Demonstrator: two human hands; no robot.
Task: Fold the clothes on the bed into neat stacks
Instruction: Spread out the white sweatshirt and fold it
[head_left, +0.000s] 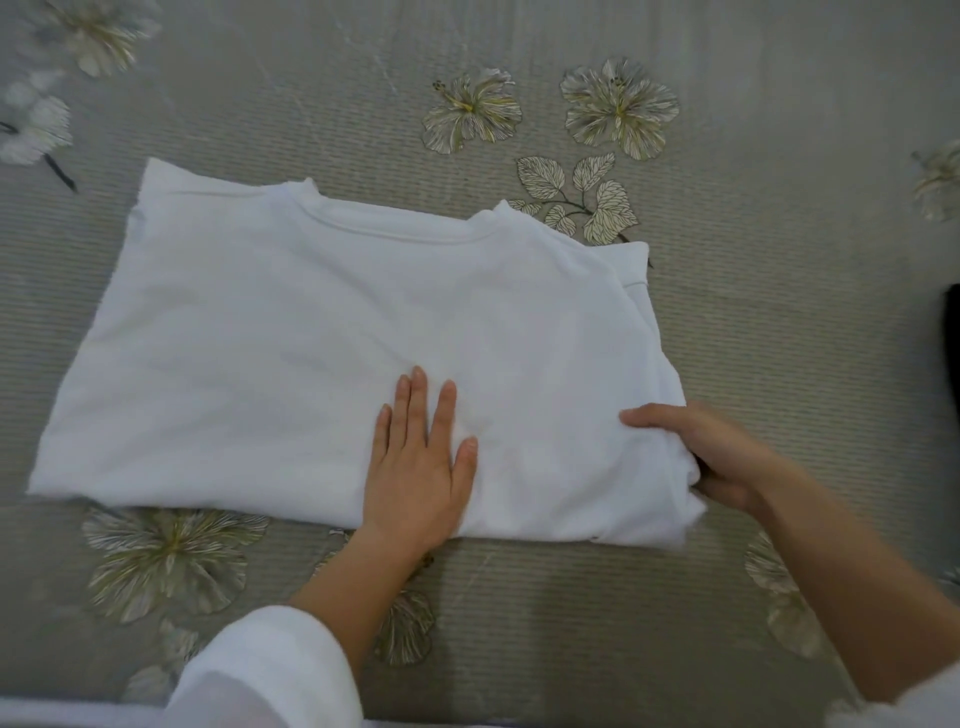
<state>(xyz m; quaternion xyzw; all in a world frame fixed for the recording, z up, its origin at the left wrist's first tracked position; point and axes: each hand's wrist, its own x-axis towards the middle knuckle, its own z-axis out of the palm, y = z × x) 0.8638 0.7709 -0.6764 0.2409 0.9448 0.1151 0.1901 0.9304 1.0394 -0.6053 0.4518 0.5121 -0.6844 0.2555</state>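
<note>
A white T-shirt (291, 332) lies partly folded on the bed, collar toward the far side, with one side folded over at the right. My left hand (415, 457) lies flat on the shirt near its front edge, fingers straight and pressing the cloth down. My right hand (711, 452) grips the folded right edge of the shirt, thumb on top and fingers tucked under the layers.
The bed cover (779, 338) is grey-beige with a ribbed weave and pale flower prints. A dark object (951, 332) shows at the right edge of the view. Both my arms wear white sleeves.
</note>
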